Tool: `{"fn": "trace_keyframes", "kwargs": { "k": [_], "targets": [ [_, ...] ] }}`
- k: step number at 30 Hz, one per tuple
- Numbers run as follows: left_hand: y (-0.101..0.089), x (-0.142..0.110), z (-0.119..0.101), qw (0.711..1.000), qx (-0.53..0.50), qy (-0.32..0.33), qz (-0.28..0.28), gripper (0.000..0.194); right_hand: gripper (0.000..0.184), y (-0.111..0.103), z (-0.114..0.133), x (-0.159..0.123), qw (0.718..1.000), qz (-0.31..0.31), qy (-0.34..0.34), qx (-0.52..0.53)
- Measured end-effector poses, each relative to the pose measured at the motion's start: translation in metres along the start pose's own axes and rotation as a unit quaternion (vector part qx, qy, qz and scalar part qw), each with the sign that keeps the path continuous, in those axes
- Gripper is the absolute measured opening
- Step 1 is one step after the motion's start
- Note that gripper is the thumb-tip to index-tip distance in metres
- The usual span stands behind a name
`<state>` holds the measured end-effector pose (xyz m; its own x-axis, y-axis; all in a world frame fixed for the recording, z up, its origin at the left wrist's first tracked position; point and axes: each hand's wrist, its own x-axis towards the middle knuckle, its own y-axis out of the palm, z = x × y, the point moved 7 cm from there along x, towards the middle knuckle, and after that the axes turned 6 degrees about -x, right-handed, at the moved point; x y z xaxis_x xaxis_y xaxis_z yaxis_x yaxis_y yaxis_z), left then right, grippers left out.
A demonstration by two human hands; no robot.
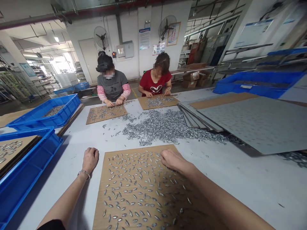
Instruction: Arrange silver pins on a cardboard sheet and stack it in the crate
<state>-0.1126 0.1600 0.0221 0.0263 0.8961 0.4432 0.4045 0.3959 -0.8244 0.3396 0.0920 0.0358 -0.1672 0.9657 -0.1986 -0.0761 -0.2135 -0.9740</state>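
A brown cardboard sheet (105, 204) lies on the table in front of me, covered with several small silver metal pieces (134, 191) set in rows. My left hand (90, 159) rests on the table just off the sheet's top left corner, fingers curled in a loose fist; whether it holds anything is hidden. My right hand (173, 159) lies on the sheet's far edge, fingers bent down onto the pieces there. A large heap of the same metal pieces (165, 127) sits just beyond the sheet.
Two people sit across the table, each with hands at a cardboard sheet (96, 116) (146, 103) of pieces. Blue bins (31, 159) (59, 118) stand at the left, one more (254, 84) at the far right. Stacked grey sheets (251, 124) lie to the right.
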Motion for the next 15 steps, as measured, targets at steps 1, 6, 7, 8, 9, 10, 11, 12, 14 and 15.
{"fn": "trace_keyframes", "kwargs": {
  "k": [1, 6, 7, 8, 9, 10, 11, 12, 14, 15],
  "targets": [
    [0.000, 0.000, 0.000, 1.000, 0.001, 0.000, 0.000, 0.031, 0.022, -0.002, 0.000, -0.001, 1.000, -0.003, -0.003, 0.004],
    [0.001, 0.000, 0.001, 1.000, 0.002, -0.002, 0.002, 0.031, 0.020, -0.004, 0.006, 0.006, 0.999, -0.031, -0.032, 0.020],
    [0.001, 0.000, 0.001, 1.000, 0.001, -0.002, 0.001, 0.031, 0.019, -0.003, 0.006, 0.009, 0.999, -0.036, -0.036, 0.017],
    [0.000, 0.000, 0.001, 1.000, 0.001, -0.003, 0.001, 0.031, 0.018, -0.002, 0.006, 0.011, 0.998, -0.041, -0.035, 0.013],
    [0.000, 0.000, 0.001, 1.000, 0.000, -0.003, 0.000, 0.031, 0.018, -0.001, 0.006, 0.013, 0.999, -0.044, -0.030, 0.008],
    [0.000, -0.001, 0.001, 1.000, -0.001, -0.003, 0.000, 0.031, 0.019, 0.000, 0.005, 0.015, 0.999, -0.045, -0.023, 0.004],
    [0.001, -0.001, 0.001, 1.000, -0.002, -0.004, 0.000, 0.031, 0.019, 0.001, 0.005, 0.016, 0.999, -0.042, -0.015, 0.000],
    [0.001, -0.001, 0.001, 1.000, -0.003, -0.004, 0.000, 0.031, 0.020, 0.001, 0.005, 0.017, 0.999, -0.037, -0.008, -0.003],
    [0.002, 0.000, 0.001, 1.000, -0.004, -0.004, 0.002, 0.032, 0.022, 0.003, 0.007, 0.018, 1.000, -0.024, 0.003, -0.008],
    [0.002, 0.000, 0.002, 1.000, -0.005, -0.005, 0.002, 0.032, 0.022, 0.005, 0.007, 0.018, 1.000, -0.018, 0.009, -0.009]
  ]
}}
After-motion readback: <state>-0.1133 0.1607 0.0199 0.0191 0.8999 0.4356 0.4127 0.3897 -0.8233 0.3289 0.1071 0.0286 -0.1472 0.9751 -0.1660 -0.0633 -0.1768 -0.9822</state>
